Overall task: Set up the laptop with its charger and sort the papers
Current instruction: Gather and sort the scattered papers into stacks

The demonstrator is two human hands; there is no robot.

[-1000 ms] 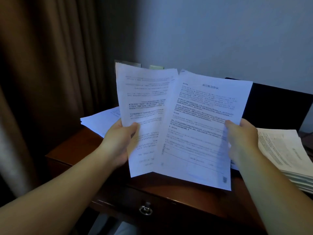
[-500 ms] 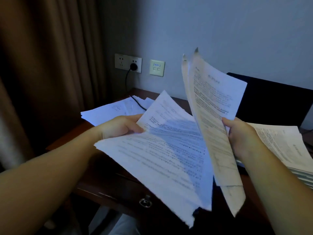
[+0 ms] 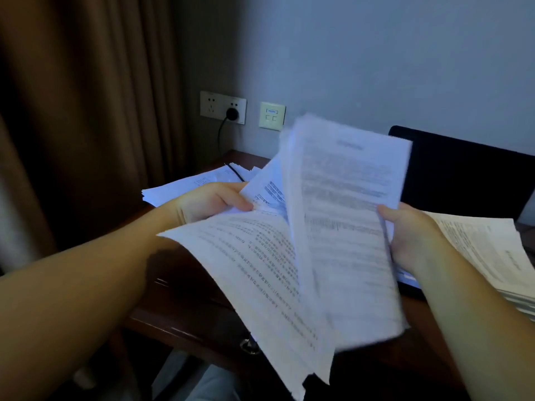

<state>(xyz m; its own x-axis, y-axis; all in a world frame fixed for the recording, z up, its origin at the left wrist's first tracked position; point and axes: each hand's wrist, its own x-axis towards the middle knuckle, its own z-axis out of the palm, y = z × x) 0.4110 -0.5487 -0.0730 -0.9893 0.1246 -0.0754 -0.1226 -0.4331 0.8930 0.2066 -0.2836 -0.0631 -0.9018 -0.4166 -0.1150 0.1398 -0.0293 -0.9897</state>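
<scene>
1. The left hand [image 3: 208, 202] pinches a printed sheet [image 3: 260, 273] at its upper edge, thumb on top, grip closed on the paper; the sheet slopes down over the front of the wooden surface [image 3: 185, 296].
2. The right hand [image 3: 411, 235] grips a second, motion-blurred sheet [image 3: 344, 227] by its right edge, thumb curled over it, held nearly upright.
3. Both sheets carry dense print, too small or blurred to read.
4. Paper stacks lie at far left [image 3: 188, 183] and at right [image 3: 492, 256].
5. A dark laptop [image 3: 469, 180] stands open behind; a black plug [image 3: 232, 113] sits in the wall socket [image 3: 223, 107].
</scene>
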